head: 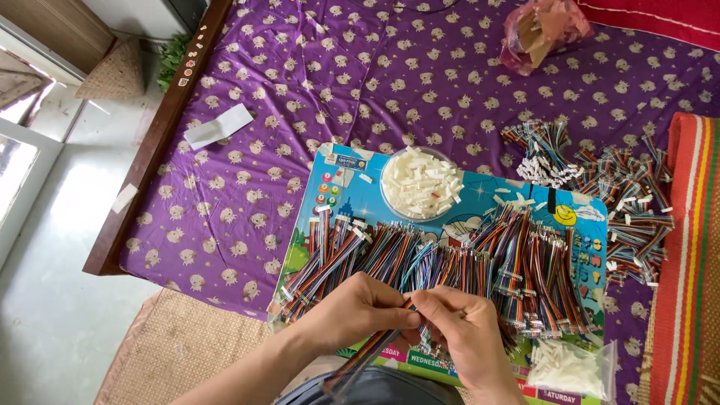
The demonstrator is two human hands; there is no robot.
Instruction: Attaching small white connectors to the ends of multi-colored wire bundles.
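Left hand [358, 309]: curled, fingertips pinching a rainbow ribbon cable [367, 355] near its upper end; just below the near edge of the cartoon play board [352, 186].
Right hand [463, 330]: curled, thumb and forefinger pinched on the tip of the same cable, touching the left fingertips; also at the board's near edge, right of the left hand.
Rainbow ribbon cable: flat strip of many coloured wires, slanting down and left from the two hands toward the lap, off the board's near side.
Cartoon play board: blue, brightly printed, lying flat on the purple bedsheet [300, 90]; landmark for all else.
Cable row [450, 262]: dense spread of cut multicoloured cables lying across the board's middle, from its left edge to its right edge, just beyond the hands.
Clear bowl [421, 184]: round, filled with small white connector housings; on the board's far edge, near the middle.
Loose cable heap [600, 187]: more coloured cables with white ends, on the sheet beyond the board's far right corner.
Clear bag [574, 367]: holding white connectors, at the board's near right corner.
Pink plastic bag [538, 30]: crumpled, well beyond the board's far side.
White paper [219, 126]: on the sheet, left of and beyond the board.
Striped mat [686, 262]: red and orange, right of the board.
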